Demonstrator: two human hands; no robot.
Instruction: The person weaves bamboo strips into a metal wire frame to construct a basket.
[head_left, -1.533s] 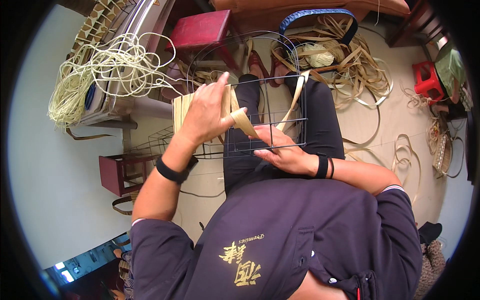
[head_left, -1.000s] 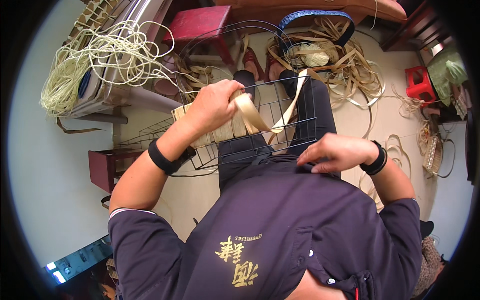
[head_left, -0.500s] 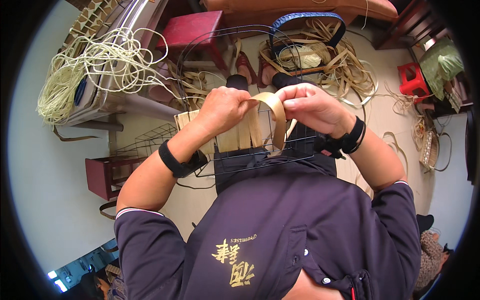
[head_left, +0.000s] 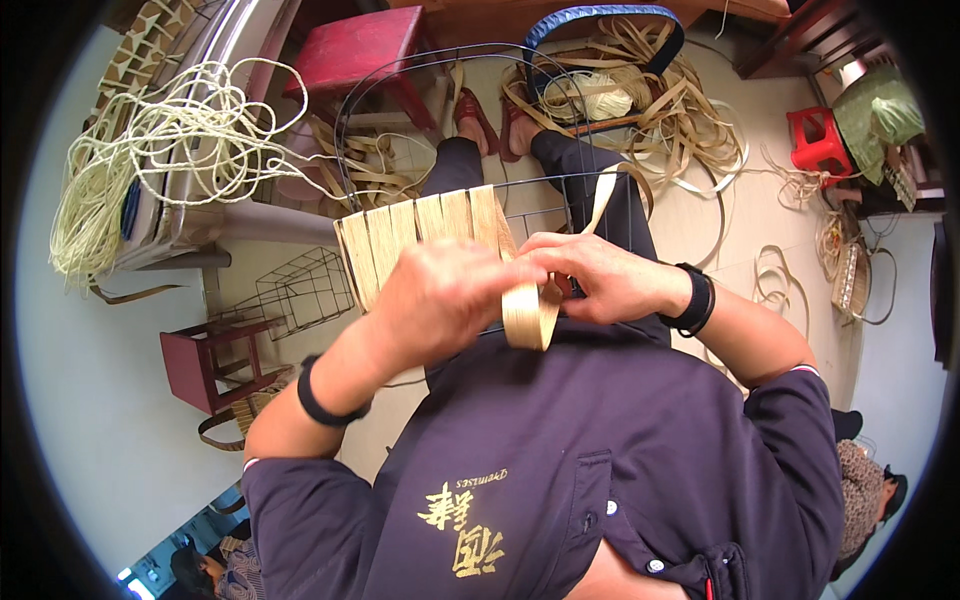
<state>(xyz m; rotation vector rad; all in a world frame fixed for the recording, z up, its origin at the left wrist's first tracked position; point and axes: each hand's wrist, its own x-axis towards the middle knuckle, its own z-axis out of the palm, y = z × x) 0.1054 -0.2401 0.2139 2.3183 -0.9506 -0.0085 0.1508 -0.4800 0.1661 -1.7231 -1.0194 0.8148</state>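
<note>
A black wire basket frame [head_left: 525, 182] rests on my lap, its left part wrapped in side-by-side bands of flat tan weaving strip [head_left: 418, 222]. My left hand [head_left: 440, 295], blurred by motion, is closed on the strip at the edge of the wrapped part, thumb side toward the other hand. A loop of the weaving strip [head_left: 527, 318] hangs below the fingers. Close beside it, my right hand [head_left: 605, 278] has its fingers curled round the strip. A loose length [head_left: 603, 198] rises behind this hand over the frame's wire. The fingertips are partly hidden.
Pale cord [head_left: 190, 150] lies tangled on a table at the left. A red stool [head_left: 360, 45] stands ahead; piled strips [head_left: 690, 130] and a blue-wrapped handle [head_left: 600, 14] lie beyond my feet. Another wire frame [head_left: 305, 285] and a dark red stool [head_left: 205, 365] are at left.
Both hands have come down toward my body, and the strip's loop now hangs below them instead of arching above. More of the wrapped part shows.
</note>
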